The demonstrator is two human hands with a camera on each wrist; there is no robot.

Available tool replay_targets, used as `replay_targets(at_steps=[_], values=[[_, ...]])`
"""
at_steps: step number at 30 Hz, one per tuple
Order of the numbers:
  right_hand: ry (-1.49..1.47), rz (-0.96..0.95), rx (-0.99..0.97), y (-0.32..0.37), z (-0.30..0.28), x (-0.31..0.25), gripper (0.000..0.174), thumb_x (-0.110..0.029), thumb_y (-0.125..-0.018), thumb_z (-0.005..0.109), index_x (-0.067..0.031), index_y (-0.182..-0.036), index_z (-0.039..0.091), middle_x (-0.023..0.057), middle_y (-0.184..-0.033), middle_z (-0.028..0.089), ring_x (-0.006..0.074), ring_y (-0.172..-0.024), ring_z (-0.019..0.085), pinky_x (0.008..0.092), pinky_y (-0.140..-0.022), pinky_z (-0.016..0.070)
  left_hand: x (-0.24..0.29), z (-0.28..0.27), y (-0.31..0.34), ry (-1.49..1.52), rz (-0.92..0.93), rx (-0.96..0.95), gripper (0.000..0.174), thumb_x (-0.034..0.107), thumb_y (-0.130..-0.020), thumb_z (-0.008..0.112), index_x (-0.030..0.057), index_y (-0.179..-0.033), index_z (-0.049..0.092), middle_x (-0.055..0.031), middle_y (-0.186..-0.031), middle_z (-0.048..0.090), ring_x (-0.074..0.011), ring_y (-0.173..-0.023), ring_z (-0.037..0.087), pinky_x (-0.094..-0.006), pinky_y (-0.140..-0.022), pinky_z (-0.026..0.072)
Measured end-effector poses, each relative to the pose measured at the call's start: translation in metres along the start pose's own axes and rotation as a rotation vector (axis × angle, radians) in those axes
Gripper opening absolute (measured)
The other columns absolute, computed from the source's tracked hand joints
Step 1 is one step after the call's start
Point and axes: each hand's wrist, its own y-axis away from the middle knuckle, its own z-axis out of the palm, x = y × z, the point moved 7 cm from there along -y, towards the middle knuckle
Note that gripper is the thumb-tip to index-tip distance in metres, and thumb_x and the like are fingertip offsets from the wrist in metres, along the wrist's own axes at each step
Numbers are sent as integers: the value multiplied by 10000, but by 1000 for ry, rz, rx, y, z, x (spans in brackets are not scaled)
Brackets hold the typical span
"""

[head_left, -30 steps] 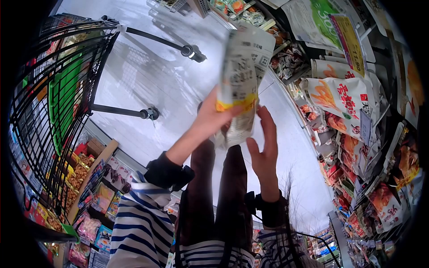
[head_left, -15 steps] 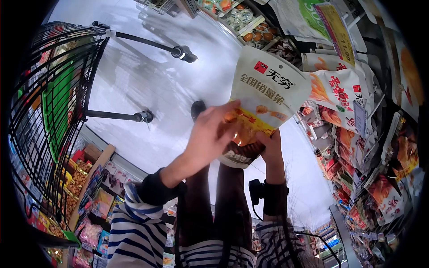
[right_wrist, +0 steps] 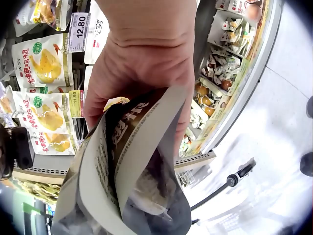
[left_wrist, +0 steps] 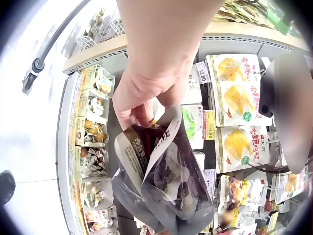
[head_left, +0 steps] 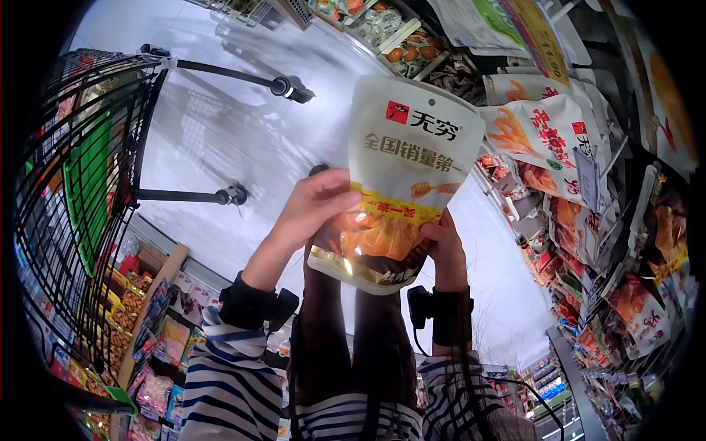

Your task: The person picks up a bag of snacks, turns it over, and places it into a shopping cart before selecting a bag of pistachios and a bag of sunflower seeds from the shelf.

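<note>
A white stand-up snack pouch [head_left: 412, 140] with a red logo, a yellow band and a golden meat picture is held up in both hands, its printed front showing in the head view. My left hand [head_left: 312, 206] grips its left edge, with the thumb on the front by the yellow band. At the lower right edge my right hand [head_left: 445, 242] pinches it, thumb on the front and the other fingers hidden behind. Both wrist views look at the folded base of the pouch [left_wrist: 181, 181], where a clear window shows dark contents.
A black wire shopping cart [head_left: 110, 147] with a green panel stands at the left. Along the right, a shelf display carries hanging snack pouches [head_left: 540, 132] and price tags [head_left: 588, 180]. Bins of small wrapped snacks [head_left: 412, 55] lie beyond the pouch. Packaged nuts [head_left: 118, 312] are at lower left.
The pouch has turned from a blurred, tilted position to show its front, then shifted slightly left. My right hand, apart from it at first, now holds its edge; my left hand has moved to the left edge.
</note>
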Motion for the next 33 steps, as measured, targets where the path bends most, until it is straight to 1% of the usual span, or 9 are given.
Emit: replay_targets(at_steps=[4,10,13,19,20,23,28,32,33], values=[[-37,-22,-44,1,0,1,560,36,-619,497,28,-1157,340,115,-1056,497,200,-938,504,284,-760,438,-1,2,2,32,-8,8,242,63,-768,558,-14,-993,513,-74,-956,574,-111,-866,533,-235,-774,424],[-20,-15,-49,11,1,-1,560,20,-624,489,28,-1162,335,117,-1066,488,200,-946,497,285,-780,425,2,9,8,32,-20,-8,232,54,-767,557,-9,-986,510,-70,-955,574,-109,-866,532,-230,-776,419],[45,-33,-8,19,5,-6,649,-54,-589,511,44,-1190,285,158,-1126,450,259,-1002,486,349,-835,415,10,18,15,30,-28,-19,230,55,-771,553,-6,-988,504,-66,-958,572,-103,-866,528,-227,-777,414],[77,-37,-33,62,41,-38,622,-73,-603,498,65,-1177,300,150,-1126,450,230,-999,483,317,-839,401,46,44,44,-63,10,-28,203,45,-771,545,0,-964,501,-47,-950,565,-86,-870,512,-214,-772,404],[22,-67,-72,71,48,-43,536,-5,-649,465,26,-1170,344,101,-1091,466,177,-987,456,258,-823,379,53,50,51,-59,1,-21,210,40,-767,547,-1,-969,505,-43,-942,562,-86,-868,510,-216,-771,405],[-9,-66,-139,90,68,-51,539,-1,-666,500,27,-1179,337,106,-1118,460,183,-1035,440,281,-869,357,80,68,74,-101,38,-59,230,24,-760,548,2,-983,494,-37,-931,563,-81,-862,508,-213,-763,404],[51,-156,-243,133,113,-81,533,-37,-678,560,17,-1172,368,95,-1116,480,169,-1041,438,265,-892,324,110,84,114,-143,72,-50,172,-6,-762,516,1,-932,489,-48,-895,565,-88,-828,515,-216,-729,409],[20,-232,-343,160,134,-89,542,-64,-687,585,6,-1179,367,97,-1124,473,176,-1046,429,276,-907,304,132,100,145,-146,109,-31,201,-8,-772,498,-19,-972,479,-73,-915,568,-102,-839,522,-231,-736,414],[10,-232,-324,168,138,-92,547,-64,-688,586,6,-1182,362,98,-1131,467,176,-1047,427,276,-907,304,138,106,153,-126,120,-31,207,-5,-775,496,-25,-980,477,-80,-926,569,-105,-845,523,-234,-738,415]])
